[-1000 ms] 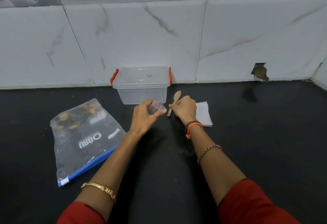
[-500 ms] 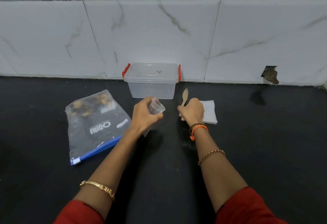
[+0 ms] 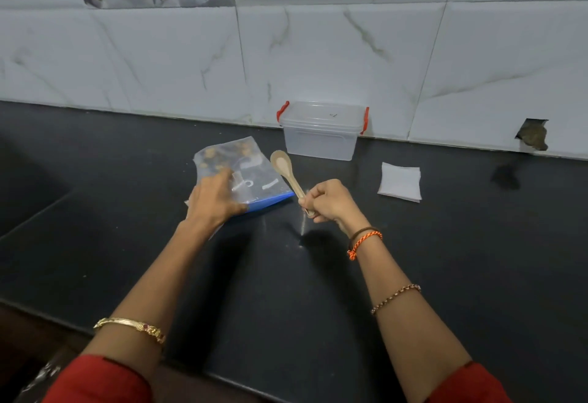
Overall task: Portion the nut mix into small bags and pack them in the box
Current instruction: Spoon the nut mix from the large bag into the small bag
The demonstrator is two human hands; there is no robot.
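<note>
White marble-veined wall tiles [image 3: 318,52] behind a black stone desk [image 3: 445,259]. Clear zip bag of nut mix with blue seal [image 3: 241,173] lies on the desk, print blurred, unreadable. Clear lidded plastic box with red clips [image 3: 321,135] stands against the wall. Left hand [image 3: 213,199] rests on the bag, fingers spread, hiding its near corner; whether it holds a small bag I cannot tell. Right hand [image 3: 327,202], fingers curled around a pale wooden spoon [image 3: 286,173]. Stack of small white bags [image 3: 400,181] to the right.

Both arms reach forward, red sleeves at elbows; left hand [image 3: 213,199] lies palm-down, fingers spread and fairly straight, pressing on the nut mix bag [image 3: 241,167]; right hand [image 3: 331,200] is a fist gripping the wooden spoon [image 3: 286,170] handle, bowl up.
</note>
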